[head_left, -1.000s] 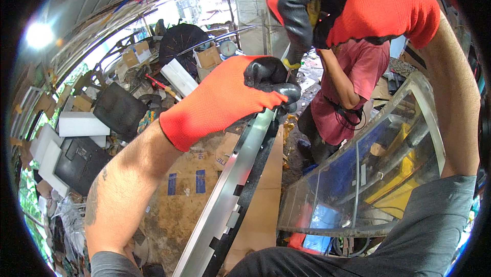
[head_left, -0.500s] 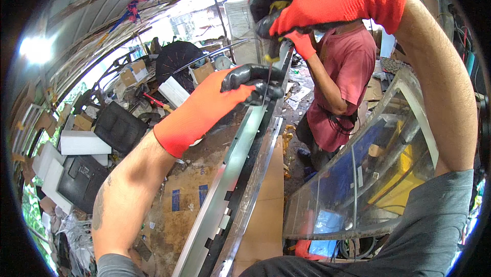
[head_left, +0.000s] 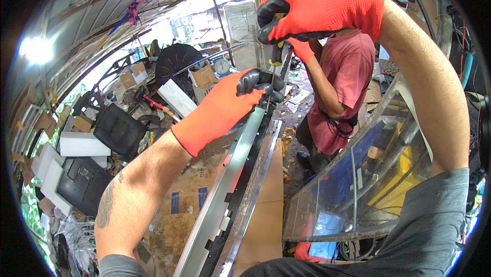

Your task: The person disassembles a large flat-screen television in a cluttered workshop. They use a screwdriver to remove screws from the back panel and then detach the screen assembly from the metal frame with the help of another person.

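Observation:
A screwdriver (head_left: 276, 55) with a yellow and black handle points down at the far end of a long metal panel frame (head_left: 239, 149), which has a silver face and a black edge. My right hand (head_left: 325, 11), in an orange glove with black fingers, is closed around the top of its handle. Lower down, my left hand (head_left: 225, 100), gloved the same way, pinches the thin shaft close to the frame. The screwdriver's tip, and any screw under it, is too small to make out.
Across the frame stands a person in a red shirt (head_left: 345, 72), with an orange-gloved hand (head_left: 300, 50) near its far end. A clear curved sheet (head_left: 327, 195) leans at the right. Cardboard (head_left: 263, 215) lies beside the frame. White foam blocks (head_left: 84, 144) and a black chair (head_left: 120, 129) clutter the left.
My left hand has shifted right and slightly up along the frame. My right hand has come a little lower, still gripping the screwdriver, and its handle shows more clearly.

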The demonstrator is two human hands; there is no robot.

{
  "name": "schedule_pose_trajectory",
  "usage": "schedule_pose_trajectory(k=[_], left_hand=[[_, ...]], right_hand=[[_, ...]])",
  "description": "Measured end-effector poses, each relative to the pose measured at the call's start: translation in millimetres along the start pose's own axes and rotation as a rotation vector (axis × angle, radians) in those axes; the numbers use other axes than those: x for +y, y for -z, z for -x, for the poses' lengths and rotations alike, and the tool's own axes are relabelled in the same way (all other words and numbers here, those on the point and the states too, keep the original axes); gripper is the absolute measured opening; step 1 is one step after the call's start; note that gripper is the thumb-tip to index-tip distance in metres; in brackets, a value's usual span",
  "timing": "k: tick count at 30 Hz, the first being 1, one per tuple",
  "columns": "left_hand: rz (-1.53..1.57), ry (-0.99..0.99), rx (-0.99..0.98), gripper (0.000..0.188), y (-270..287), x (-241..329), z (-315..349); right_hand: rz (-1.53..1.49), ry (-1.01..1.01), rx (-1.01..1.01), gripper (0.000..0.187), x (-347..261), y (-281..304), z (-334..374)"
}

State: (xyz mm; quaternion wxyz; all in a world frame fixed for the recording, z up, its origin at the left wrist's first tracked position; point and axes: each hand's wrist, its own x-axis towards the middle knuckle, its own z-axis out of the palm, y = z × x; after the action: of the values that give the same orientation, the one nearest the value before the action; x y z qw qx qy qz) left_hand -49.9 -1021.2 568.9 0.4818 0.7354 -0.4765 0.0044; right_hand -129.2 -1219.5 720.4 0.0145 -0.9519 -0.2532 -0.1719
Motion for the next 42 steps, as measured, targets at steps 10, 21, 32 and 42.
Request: schedule_pose_trajectory(k=[10, 21, 32, 42], left_hand=[[-0.056, 0.105, -0.031, 0.027, 0.4, 3.2, 0.6], [0.055, 0.144, -0.054, 0.025, -6.4, 0.5, -2.5], [-0.070, 0.110, -0.033, 0.025, -10.2, 9.6, -5.6], [-0.155, 0.143, -0.061, 0.022, -13.0, 20.6, -6.8]], right_hand=[[0.055, -0.012, 0.026, 0.044, 7.2, -5.8, -4.0], [0.075, 0.000, 0.043, 0.044, 12.4, -6.2, -4.6], [0.080, -0.004, 0.043, 0.043, 14.7, -4.3, -1.3], [0.084, 0.005, 0.039, 0.043, 19.8, -4.5, 2.4]])
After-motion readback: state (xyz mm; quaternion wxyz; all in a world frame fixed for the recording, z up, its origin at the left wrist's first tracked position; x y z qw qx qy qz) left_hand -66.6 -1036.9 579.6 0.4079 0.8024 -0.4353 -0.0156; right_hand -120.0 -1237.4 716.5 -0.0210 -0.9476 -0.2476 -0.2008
